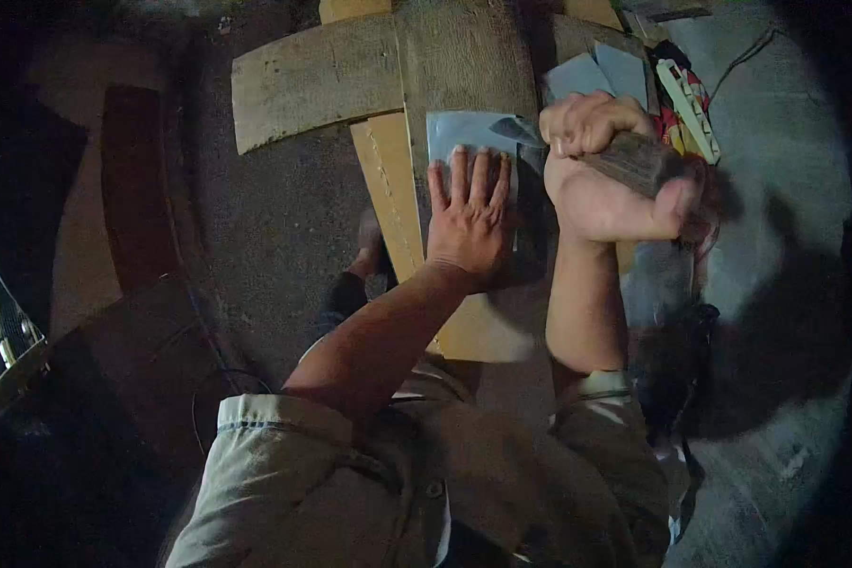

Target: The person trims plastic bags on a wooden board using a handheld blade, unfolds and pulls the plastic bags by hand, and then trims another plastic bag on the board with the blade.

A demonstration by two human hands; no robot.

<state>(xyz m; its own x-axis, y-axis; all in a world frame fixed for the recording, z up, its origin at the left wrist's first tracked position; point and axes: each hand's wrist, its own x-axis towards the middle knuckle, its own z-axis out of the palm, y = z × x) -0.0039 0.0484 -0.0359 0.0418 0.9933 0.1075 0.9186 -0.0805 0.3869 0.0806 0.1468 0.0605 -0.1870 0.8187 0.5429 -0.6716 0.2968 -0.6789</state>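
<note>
My left hand (470, 222) lies flat with its fingers spread on a light blue-grey sheet (445, 133), which rests on a worn wooden board (469, 57). To the right, my right hand (601, 170) is raised, its fingers wrapped round the dark, rough handle (639, 161) of a tool. The tool's narrow blade (519, 131) points left, over the upper right corner of the sheet; whether it touches the sheet I cannot tell. Part of my right hand is blurred.
More blue-grey sheets (620, 71) lie at the upper right, beside a pale slotted strip (688, 109) and red and yellow items. A curved wooden plank (317, 80) crosses at upper left. Brown cardboard (388, 180) lies underneath. A bare foot (366, 241) shows left of it.
</note>
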